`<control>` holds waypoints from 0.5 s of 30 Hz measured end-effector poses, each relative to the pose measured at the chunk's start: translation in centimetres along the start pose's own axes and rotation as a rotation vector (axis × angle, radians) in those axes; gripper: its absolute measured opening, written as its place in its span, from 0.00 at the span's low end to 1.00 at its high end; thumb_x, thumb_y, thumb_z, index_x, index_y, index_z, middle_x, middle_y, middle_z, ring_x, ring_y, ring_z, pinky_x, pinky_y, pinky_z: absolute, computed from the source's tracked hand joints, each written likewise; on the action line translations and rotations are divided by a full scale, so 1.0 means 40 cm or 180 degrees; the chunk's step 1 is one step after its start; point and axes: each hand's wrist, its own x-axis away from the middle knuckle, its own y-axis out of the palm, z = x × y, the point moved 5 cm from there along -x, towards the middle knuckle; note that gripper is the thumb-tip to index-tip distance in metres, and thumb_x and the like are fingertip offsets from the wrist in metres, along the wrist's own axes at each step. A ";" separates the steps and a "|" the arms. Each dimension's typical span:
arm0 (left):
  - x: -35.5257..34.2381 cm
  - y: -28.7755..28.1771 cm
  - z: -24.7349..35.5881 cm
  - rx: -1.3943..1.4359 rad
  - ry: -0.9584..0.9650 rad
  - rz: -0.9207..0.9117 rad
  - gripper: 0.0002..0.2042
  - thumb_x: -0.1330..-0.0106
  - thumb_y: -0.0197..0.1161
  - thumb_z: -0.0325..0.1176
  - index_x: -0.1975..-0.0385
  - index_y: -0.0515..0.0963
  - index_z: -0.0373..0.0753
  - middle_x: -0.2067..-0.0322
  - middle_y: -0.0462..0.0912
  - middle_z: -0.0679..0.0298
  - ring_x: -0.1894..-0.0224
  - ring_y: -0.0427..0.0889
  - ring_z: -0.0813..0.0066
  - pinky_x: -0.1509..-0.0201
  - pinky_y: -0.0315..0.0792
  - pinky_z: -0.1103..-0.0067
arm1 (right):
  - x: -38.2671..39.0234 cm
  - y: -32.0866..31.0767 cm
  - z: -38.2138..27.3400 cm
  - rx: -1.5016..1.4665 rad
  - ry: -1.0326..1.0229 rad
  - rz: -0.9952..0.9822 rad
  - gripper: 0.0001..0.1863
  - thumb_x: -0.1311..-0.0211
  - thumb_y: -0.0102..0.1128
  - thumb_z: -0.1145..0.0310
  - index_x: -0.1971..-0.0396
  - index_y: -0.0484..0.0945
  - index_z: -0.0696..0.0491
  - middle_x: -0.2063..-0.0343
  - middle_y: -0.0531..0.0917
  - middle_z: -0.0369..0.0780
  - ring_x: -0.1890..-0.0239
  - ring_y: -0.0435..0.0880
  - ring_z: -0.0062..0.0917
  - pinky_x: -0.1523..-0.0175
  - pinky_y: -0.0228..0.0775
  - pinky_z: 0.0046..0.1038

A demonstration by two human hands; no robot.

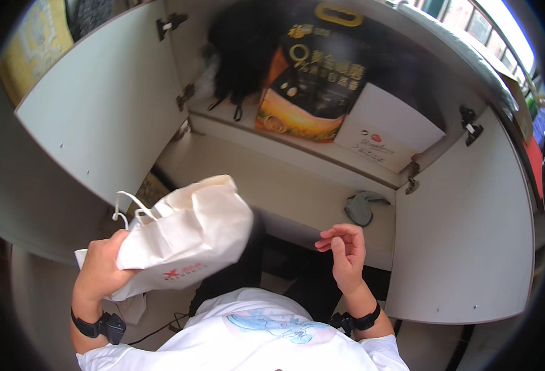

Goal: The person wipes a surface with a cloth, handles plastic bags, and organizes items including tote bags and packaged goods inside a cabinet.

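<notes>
My left hand [103, 264] is closed on a white paper bag [192, 232] at the lower left. The bag is creased, with white cord handles [137, 207] and a small red print on its side. It hangs tilted in front of the cabinet, its mouth partly folded. To the right, my right hand [345, 252] is raised with nothing in it, its fingers loosely bent and apart from the thumb. Just beyond that hand, a grey-green soft object [362, 207] with a dark strap lies on the cabinet's lower ledge; I cannot make out its kind.
Two white cabinet doors, the left [105, 105] and the right [467, 229], stand swung outward. Inside are a black bag [241, 55], a black and orange packaged box [315, 80] with a gold handle, and a white box [387, 127]. A cable [158, 331] trails at lower left.
</notes>
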 end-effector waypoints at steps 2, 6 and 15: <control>0.049 -0.003 -0.060 -0.0159 -0.0171 0.0074 0.18 0.60 0.69 0.32 0.67 0.74 0.35 0.74 0.78 0.49 0.69 0.78 0.49 0.66 0.72 0.68 | -0.008 0.025 0.016 -0.0025 0.0096 -0.0087 0.10 0.37 0.47 0.74 0.56 0.65 0.56 0.64 0.77 0.42 0.68 0.79 0.23 0.61 0.72 0.22; 0.124 0.070 -0.207 -0.0629 -0.0797 -0.0107 0.21 0.59 0.71 0.36 0.65 0.73 0.36 0.72 0.79 0.49 0.66 0.78 0.47 0.63 0.71 0.65 | -0.028 0.070 0.050 0.0051 0.0174 -0.0199 0.10 0.35 0.48 0.71 0.57 0.65 0.55 0.67 0.77 0.41 0.72 0.78 0.22 0.66 0.72 0.20; 0.362 0.544 -0.844 -0.0614 -0.2773 -0.0378 0.28 0.52 0.68 0.46 0.56 0.67 0.36 0.63 0.79 0.47 0.59 0.78 0.48 0.56 0.71 0.63 | -0.047 0.069 0.098 0.0296 0.0740 -0.0056 0.11 0.36 0.49 0.69 0.56 0.66 0.56 0.70 0.77 0.39 0.75 0.78 0.20 0.68 0.70 0.19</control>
